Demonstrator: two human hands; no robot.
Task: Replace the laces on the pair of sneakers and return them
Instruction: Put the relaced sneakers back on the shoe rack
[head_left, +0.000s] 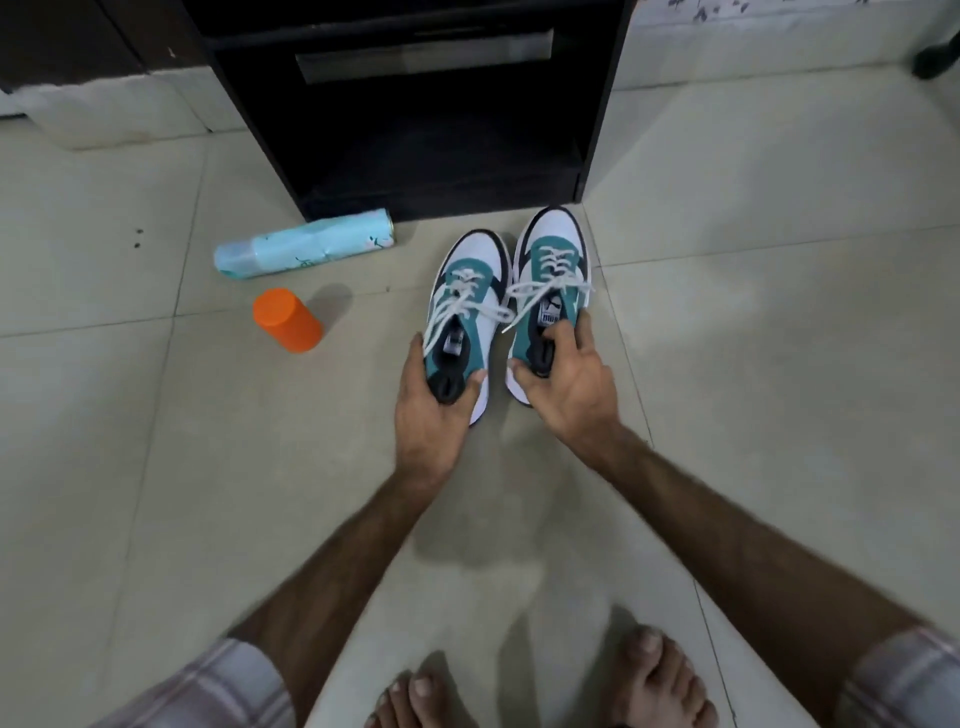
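Both sneakers sit side by side over the tiled floor (727, 364), toes pointing toward the dark cabinet (415, 130). The left hand (434, 415) grips the heel of the left sneaker (470, 291), thumb on one side, fingers on the other. The right hand (569, 382) grips the collar of the right sneaker (553, 249), fingers curled into the opening. Both shoes carry white laces (467, 306), threaded and loosely tied. The hands are apart, one per shoe. A light-blue spray can (306, 244) lies on its side to the left; an orange cylinder (287, 320) stands near it.
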